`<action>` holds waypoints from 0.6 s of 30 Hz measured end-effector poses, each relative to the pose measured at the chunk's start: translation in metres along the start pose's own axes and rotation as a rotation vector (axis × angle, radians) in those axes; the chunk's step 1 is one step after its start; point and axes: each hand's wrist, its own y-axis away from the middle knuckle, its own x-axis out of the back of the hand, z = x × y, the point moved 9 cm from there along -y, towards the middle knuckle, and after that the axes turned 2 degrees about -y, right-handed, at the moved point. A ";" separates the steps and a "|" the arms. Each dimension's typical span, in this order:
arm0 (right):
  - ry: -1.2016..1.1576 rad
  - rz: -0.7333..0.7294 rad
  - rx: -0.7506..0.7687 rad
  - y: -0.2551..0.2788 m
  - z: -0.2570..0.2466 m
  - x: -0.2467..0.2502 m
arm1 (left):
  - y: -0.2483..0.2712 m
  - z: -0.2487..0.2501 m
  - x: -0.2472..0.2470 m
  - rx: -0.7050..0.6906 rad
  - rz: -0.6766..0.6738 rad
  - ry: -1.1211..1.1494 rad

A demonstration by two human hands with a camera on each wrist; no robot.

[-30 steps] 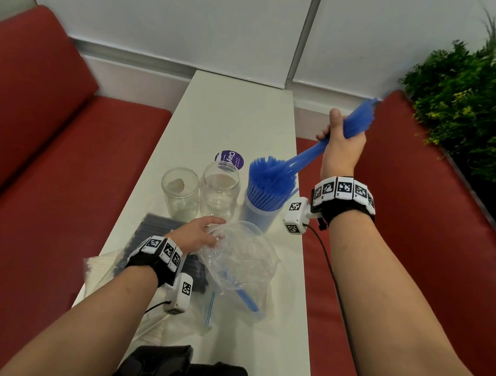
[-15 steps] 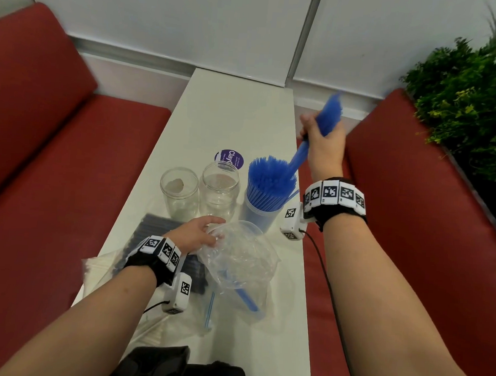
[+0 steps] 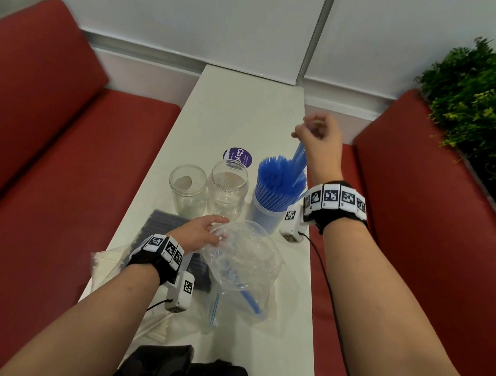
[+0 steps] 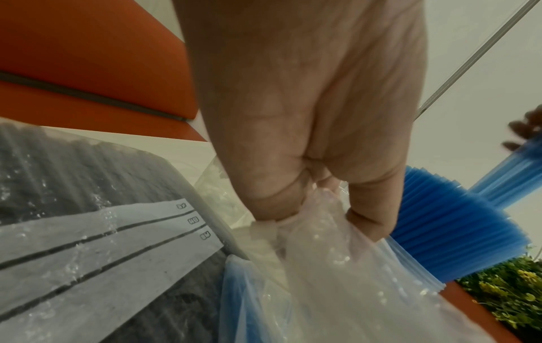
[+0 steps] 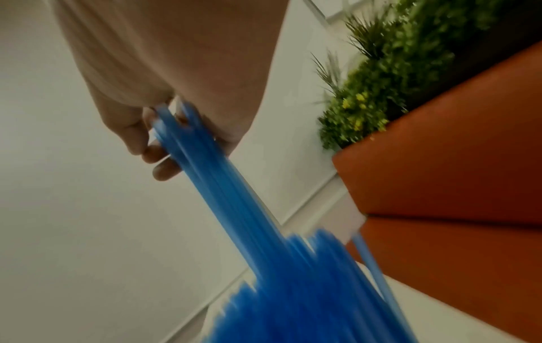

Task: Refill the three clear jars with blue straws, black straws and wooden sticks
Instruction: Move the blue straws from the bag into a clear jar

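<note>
Three clear jars stand in a row on the white table [image 3: 239,107]. The left jar [image 3: 188,189] and the middle jar [image 3: 228,188] hold no straws. The right jar [image 3: 264,214] is packed with blue straws [image 3: 278,180] [image 4: 454,220]. My right hand [image 3: 318,134] [image 5: 164,139] is above that jar. It grips the top ends of a bundle of blue straws [image 5: 234,208] whose lower ends are in among the others. My left hand [image 3: 201,233] [image 4: 308,185] pinches the rim of a clear plastic bag [image 3: 243,262] [image 4: 337,278]. A few blue straws [image 3: 248,300] lie in it.
A bag of black straws [image 3: 164,223] [image 4: 73,185] lies under my left wrist. Another clear bag [image 3: 104,266] lies at the table's near left edge. A purple lid [image 3: 238,155] lies behind the jars. Red benches [image 3: 55,177] flank the narrow table, with a plant [image 3: 475,99] at the right.
My right hand swung the blue straw bundle from a rightward slant to nearly upright and lowered it into the right jar. My left hand stayed on the bag.
</note>
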 end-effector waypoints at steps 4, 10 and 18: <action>0.274 -0.045 0.204 -0.006 -0.028 -0.015 | -0.003 0.000 -0.001 -0.002 -0.005 0.006; 0.981 -0.438 0.033 0.034 0.063 -0.055 | -0.004 0.001 -0.001 0.006 0.001 -0.025; 0.852 -0.298 0.373 0.031 -0.002 -0.053 | -0.004 0.002 -0.001 -0.005 -0.012 0.003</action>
